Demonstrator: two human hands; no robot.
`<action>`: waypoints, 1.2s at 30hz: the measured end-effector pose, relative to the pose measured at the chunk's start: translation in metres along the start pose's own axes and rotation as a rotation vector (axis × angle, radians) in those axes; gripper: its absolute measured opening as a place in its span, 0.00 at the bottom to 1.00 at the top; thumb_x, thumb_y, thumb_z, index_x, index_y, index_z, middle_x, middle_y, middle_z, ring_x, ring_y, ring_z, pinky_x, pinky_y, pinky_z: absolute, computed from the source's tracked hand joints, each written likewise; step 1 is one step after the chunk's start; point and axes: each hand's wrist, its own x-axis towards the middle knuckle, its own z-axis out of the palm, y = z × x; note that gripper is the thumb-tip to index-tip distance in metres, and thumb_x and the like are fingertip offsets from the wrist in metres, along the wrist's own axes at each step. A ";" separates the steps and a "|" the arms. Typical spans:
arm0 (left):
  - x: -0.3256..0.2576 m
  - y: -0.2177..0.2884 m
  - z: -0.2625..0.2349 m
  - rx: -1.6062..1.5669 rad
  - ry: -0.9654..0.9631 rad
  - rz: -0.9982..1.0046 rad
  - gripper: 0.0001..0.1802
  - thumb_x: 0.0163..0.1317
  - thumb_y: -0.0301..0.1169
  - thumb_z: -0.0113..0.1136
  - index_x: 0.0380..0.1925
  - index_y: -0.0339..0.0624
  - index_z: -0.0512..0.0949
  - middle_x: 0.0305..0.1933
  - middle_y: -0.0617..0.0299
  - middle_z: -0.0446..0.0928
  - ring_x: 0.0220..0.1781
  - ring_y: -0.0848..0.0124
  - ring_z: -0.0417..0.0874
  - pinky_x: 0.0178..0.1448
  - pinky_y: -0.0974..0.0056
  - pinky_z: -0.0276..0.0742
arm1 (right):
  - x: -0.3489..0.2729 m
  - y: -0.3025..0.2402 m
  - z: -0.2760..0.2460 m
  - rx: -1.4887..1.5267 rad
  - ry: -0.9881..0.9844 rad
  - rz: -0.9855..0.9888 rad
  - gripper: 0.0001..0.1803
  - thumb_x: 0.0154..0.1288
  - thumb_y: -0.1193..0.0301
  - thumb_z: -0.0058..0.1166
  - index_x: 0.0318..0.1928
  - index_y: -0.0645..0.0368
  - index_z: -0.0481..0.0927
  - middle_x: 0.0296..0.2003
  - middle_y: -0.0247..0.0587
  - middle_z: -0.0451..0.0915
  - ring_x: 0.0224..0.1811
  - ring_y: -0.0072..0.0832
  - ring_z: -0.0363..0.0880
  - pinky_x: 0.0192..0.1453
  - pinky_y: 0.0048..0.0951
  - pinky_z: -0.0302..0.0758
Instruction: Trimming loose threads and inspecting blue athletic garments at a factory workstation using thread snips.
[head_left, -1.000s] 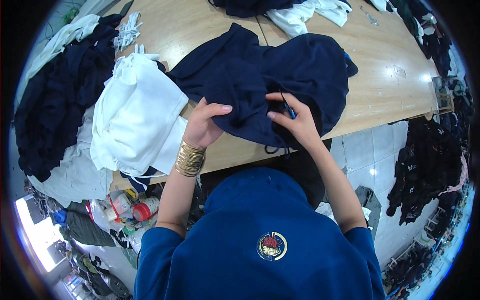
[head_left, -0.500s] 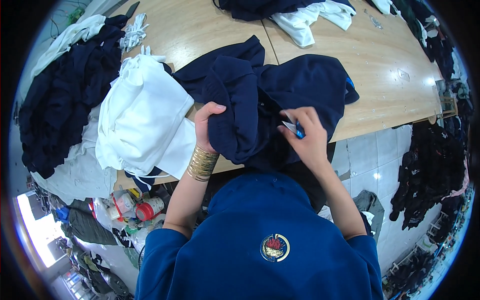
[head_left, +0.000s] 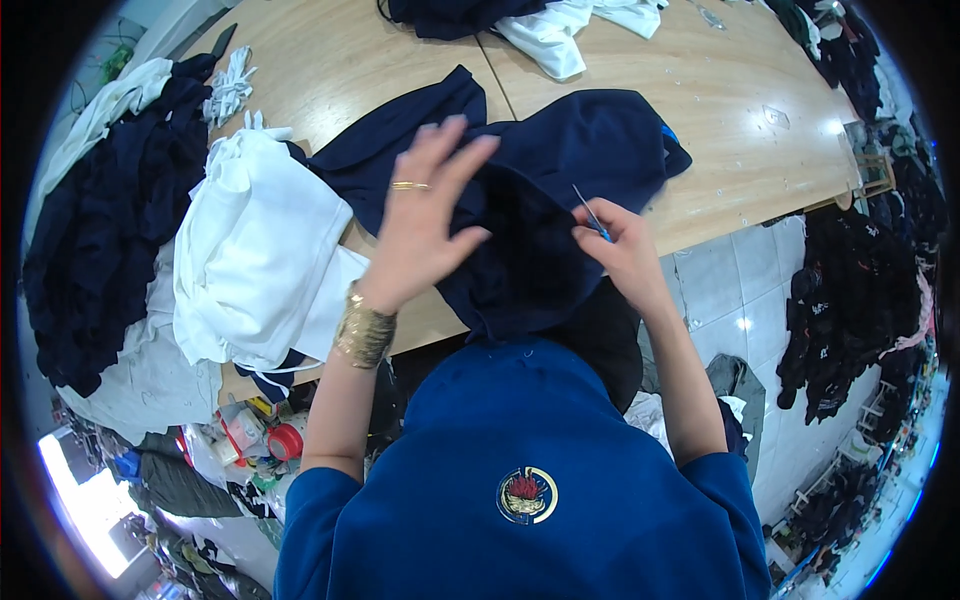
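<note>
Fingers lifted off the navy cloth

Left hand point(head_left: 425, 215) has come up since half a second ago, fingers spread above the navy garment point(head_left: 560, 190) at frame centre; right hand point(head_left: 625, 250) pinches small blue snips point(head_left: 592, 215) against the cloth, so trimming looks underway.

**What the view is leaving unclear**

The left hand point(head_left: 425, 215) is blurring at its fingertips and covering part of the navy garment point(head_left: 560, 200). The right hand point(head_left: 625, 255) is hiding all but the thin tip of a blue-handled tool point(head_left: 590, 213). The dark pile point(head_left: 470, 12) is running off the top edge.
</note>
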 end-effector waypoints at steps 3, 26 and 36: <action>0.019 0.007 0.018 -0.413 -0.333 0.013 0.34 0.43 0.31 0.68 0.55 0.51 0.69 0.56 0.57 0.71 0.63 0.58 0.66 0.71 0.41 0.34 | 0.000 -0.061 0.011 0.434 -0.086 0.304 0.06 0.59 0.73 0.51 0.38 0.56 0.76 0.22 0.19 0.68 0.19 0.06 0.59 0.20 0.13 0.52; -0.014 -0.062 -0.030 -1.497 0.202 -0.791 0.14 0.60 0.22 0.49 0.47 0.33 0.73 0.46 0.57 0.77 0.47 0.71 0.78 0.53 0.69 0.73 | 0.002 -0.025 -0.064 0.837 0.112 0.304 0.15 0.56 0.75 0.56 0.44 0.69 0.74 0.36 0.46 0.81 0.37 0.29 0.81 0.45 0.29 0.79; -0.019 -0.050 -0.034 -1.658 0.000 -0.793 0.18 0.59 0.21 0.51 0.50 0.30 0.68 0.46 0.53 0.76 0.44 0.70 0.79 0.50 0.69 0.77 | 0.014 -0.017 -0.073 1.019 0.219 0.345 0.11 0.61 0.71 0.52 0.39 0.69 0.77 0.37 0.48 0.81 0.36 0.33 0.82 0.43 0.28 0.80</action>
